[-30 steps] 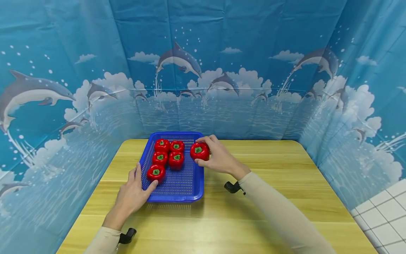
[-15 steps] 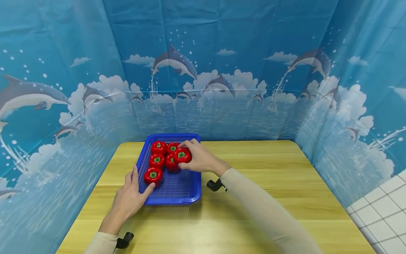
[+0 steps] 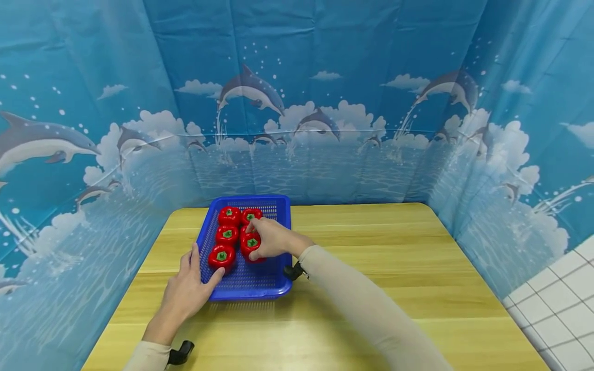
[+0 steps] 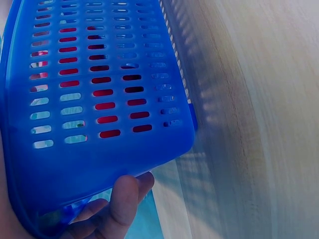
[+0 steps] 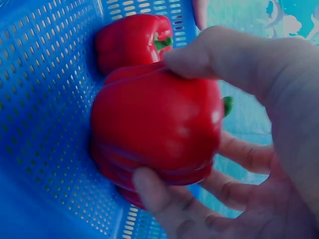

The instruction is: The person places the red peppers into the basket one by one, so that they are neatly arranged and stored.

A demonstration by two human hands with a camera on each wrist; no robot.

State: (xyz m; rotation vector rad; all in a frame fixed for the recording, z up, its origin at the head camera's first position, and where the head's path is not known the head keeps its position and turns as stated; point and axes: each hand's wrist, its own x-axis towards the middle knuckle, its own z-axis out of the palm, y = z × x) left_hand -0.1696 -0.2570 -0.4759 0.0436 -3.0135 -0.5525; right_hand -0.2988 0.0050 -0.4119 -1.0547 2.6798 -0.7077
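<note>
My right hand (image 3: 275,238) holds a red bell pepper (image 3: 251,245) with a green stem inside the blue plastic basket (image 3: 250,296). In the right wrist view, thumb and fingers span this held pepper (image 5: 159,124), and another red pepper (image 5: 132,42) lies beside it. Three peppers form the basket's left column, the nearest pepper (image 3: 221,257) close to my left thumb. At the back of the right column sits a pepper (image 3: 251,215); one between it and the held pepper is mostly hidden. My left hand (image 3: 185,291) grips the basket's left rim, thumb inside, fingers outside.
The basket stands at the back left of a wooden table (image 3: 362,257). A blue dolphin-print curtain (image 3: 301,170) hangs behind and along both sides. Perforated basket walls (image 4: 99,159) rise around the peppers.
The right hand has carried its pepper from over the basket's right rim leftward and down, to the front of the right column. The left hand stays on the rim.
</note>
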